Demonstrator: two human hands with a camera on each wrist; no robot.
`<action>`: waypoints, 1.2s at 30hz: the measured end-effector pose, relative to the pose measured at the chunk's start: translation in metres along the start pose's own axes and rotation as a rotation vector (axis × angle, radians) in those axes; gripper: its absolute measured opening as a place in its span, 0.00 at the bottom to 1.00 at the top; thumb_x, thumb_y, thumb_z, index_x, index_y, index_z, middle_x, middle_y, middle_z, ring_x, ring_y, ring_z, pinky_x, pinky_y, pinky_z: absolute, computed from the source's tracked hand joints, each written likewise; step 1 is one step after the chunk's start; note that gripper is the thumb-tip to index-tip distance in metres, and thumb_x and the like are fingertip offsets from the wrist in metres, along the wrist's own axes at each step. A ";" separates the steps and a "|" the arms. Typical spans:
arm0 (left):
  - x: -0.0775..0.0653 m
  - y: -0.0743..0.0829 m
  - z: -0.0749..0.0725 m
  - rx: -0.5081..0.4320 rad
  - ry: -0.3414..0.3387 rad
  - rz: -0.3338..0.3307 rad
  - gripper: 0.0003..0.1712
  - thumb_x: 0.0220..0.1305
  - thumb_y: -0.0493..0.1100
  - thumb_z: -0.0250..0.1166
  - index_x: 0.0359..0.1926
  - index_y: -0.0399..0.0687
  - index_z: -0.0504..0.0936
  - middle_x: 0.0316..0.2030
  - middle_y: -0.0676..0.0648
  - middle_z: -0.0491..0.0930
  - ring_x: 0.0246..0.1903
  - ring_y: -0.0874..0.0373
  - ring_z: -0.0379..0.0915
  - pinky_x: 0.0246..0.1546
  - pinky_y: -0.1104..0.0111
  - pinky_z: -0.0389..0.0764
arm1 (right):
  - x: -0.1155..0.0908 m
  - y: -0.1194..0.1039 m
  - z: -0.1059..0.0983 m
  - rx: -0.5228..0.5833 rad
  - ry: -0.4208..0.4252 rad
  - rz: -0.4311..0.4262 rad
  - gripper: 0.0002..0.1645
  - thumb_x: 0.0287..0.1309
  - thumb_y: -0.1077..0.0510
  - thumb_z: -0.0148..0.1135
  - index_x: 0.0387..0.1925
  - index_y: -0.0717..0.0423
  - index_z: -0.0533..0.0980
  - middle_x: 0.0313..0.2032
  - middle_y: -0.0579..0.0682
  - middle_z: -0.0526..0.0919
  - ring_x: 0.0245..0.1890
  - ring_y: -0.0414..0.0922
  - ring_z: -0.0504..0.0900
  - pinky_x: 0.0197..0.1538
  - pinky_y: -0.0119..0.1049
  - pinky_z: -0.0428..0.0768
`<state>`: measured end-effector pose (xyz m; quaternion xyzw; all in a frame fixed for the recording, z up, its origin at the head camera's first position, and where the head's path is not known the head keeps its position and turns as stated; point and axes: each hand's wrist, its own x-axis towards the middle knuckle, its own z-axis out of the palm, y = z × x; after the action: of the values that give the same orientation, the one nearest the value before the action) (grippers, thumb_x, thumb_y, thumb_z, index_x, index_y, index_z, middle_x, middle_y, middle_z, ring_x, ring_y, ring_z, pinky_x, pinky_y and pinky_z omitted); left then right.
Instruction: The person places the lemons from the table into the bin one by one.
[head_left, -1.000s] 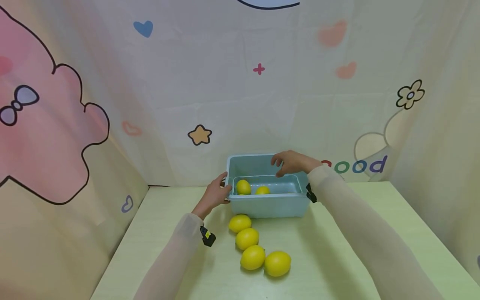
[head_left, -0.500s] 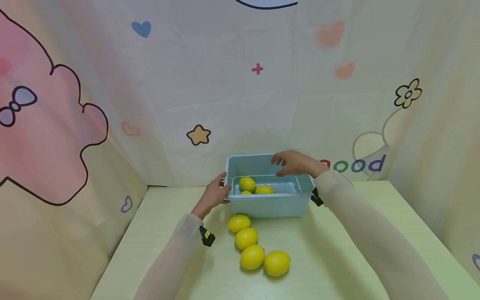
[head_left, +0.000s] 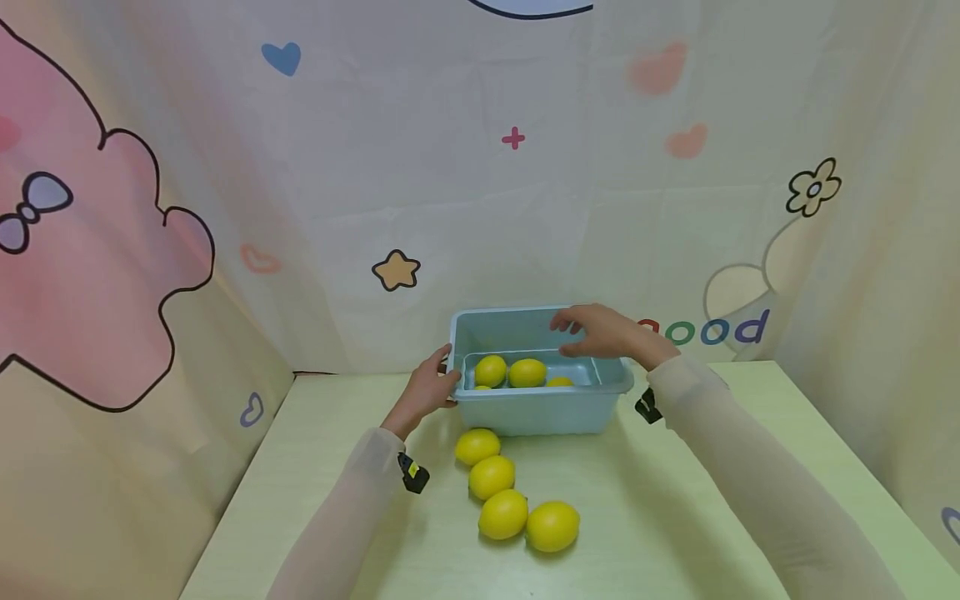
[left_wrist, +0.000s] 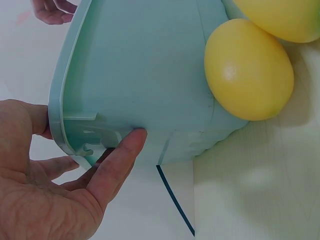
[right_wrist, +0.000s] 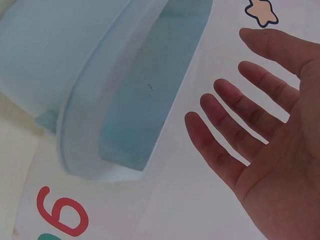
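A light blue plastic bin stands at the back of the table, with several lemons inside, such as one lemon near the middle. The front wall partly hides some of them. My left hand grips the bin's left end; in the left wrist view, the thumb lies at the rim and the fingers reach around the end. Above the bin's right part hovers my right hand. Its fingers are spread and loosely bent, holding nothing.
In front of the bin, several lemons lie in a line on the pale table, from a lemon near the bin to another lemon at the front. A printed curtain hangs close behind the bin.
Lemons have rolled about inside the bin, and more of them show there now. My right hand has drawn slightly to the right. The left hand keeps its grip.
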<state>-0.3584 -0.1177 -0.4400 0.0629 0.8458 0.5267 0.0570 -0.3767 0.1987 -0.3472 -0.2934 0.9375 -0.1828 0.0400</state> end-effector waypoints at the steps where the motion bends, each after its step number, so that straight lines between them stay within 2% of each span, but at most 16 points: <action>1: 0.000 0.000 0.000 -0.001 0.001 0.000 0.39 0.70 0.45 0.54 0.77 0.53 0.51 0.61 0.35 0.70 0.49 0.44 0.79 0.39 0.60 0.87 | -0.002 0.001 0.000 -0.001 0.006 0.001 0.26 0.60 0.54 0.65 0.59 0.55 0.74 0.55 0.55 0.80 0.56 0.57 0.77 0.60 0.52 0.78; 7: 0.000 -0.002 0.001 0.002 0.001 -0.003 0.38 0.70 0.46 0.54 0.77 0.54 0.52 0.61 0.36 0.71 0.48 0.45 0.80 0.38 0.61 0.88 | -0.014 0.003 0.004 -0.009 0.052 -0.003 0.25 0.59 0.54 0.66 0.58 0.54 0.75 0.55 0.53 0.81 0.54 0.54 0.78 0.58 0.52 0.78; 15: 0.002 -0.004 0.002 0.006 -0.004 -0.008 0.38 0.69 0.46 0.54 0.77 0.55 0.53 0.62 0.36 0.71 0.48 0.45 0.80 0.38 0.61 0.88 | -0.036 0.000 0.009 -0.051 0.107 -0.071 0.25 0.59 0.54 0.66 0.56 0.56 0.75 0.55 0.52 0.81 0.53 0.54 0.78 0.55 0.50 0.80; 22: 0.001 -0.002 0.001 0.011 -0.004 -0.010 0.38 0.70 0.46 0.54 0.77 0.55 0.52 0.61 0.36 0.71 0.48 0.46 0.80 0.38 0.61 0.87 | -0.055 -0.009 0.014 -0.084 0.129 -0.048 0.24 0.58 0.51 0.66 0.55 0.51 0.76 0.53 0.50 0.81 0.50 0.49 0.79 0.47 0.44 0.83; 29: 0.000 -0.003 0.001 0.008 -0.002 -0.009 0.38 0.70 0.46 0.54 0.77 0.55 0.52 0.62 0.36 0.71 0.49 0.45 0.80 0.39 0.60 0.87 | -0.068 -0.019 0.020 -0.109 0.124 -0.070 0.24 0.58 0.50 0.67 0.56 0.49 0.77 0.54 0.48 0.80 0.39 0.42 0.80 0.47 0.43 0.83; 33: 0.000 -0.002 0.001 0.010 -0.001 -0.012 0.38 0.70 0.47 0.54 0.77 0.55 0.52 0.62 0.36 0.70 0.50 0.45 0.79 0.39 0.60 0.87 | -0.075 -0.024 0.025 -0.115 0.137 -0.087 0.23 0.59 0.51 0.67 0.55 0.49 0.77 0.52 0.46 0.80 0.40 0.43 0.80 0.48 0.43 0.83; 36: 0.000 -0.002 0.000 0.009 -0.004 -0.009 0.38 0.70 0.47 0.54 0.77 0.54 0.52 0.62 0.36 0.70 0.50 0.44 0.79 0.39 0.60 0.87 | -0.080 -0.023 0.027 -0.120 0.155 -0.086 0.22 0.59 0.51 0.66 0.55 0.49 0.77 0.52 0.47 0.80 0.46 0.47 0.80 0.50 0.46 0.83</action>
<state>-0.3581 -0.1185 -0.4415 0.0602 0.8484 0.5224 0.0608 -0.2929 0.2178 -0.3662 -0.3201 0.9337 -0.1498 -0.0581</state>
